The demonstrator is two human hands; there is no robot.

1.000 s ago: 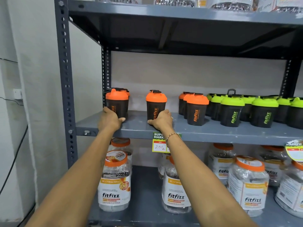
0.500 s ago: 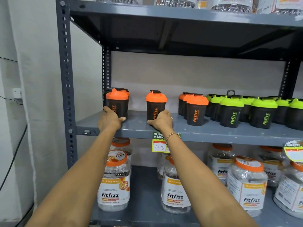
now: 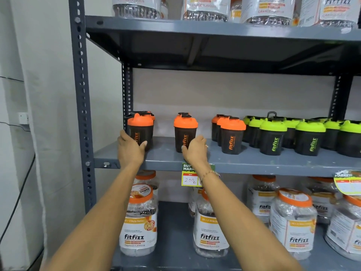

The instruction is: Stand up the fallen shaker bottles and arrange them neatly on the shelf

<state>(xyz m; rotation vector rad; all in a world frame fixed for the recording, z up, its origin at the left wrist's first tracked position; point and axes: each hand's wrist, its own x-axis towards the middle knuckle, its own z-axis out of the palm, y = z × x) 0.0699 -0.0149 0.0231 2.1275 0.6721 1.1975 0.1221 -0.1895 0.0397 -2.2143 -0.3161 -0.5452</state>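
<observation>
Comparing with a second ago, almost nothing has shifted — both hands sit on the same two orange-lidded shaker bottles, which stand upright as before. That suggests the standing-up is done here and only the spacing is left to settle.

The left hand [image 3: 131, 148] wraps the lower body of the leftmost orange shaker bottle [image 3: 141, 128], thumb on its front, fingers round the far side; the grip is closed on it. This bottle stands at the left end of the middle shelf [image 3: 254, 160], just beside the rear upright [image 3: 127, 90], with another orange lid partly hidden behind it. The right hand [image 3: 196, 151] holds the base of the second orange shaker bottle [image 3: 185, 132], its grip closed round the bottom, a bracelet on the wrist.

Both arms reach up and forward, nearly straight. The second bottle stands apart from the orange trio [image 3: 228, 133] and the green-lidded shakers [image 3: 293, 133] to the right — closing that gap looks like the remaining work.
</observation>
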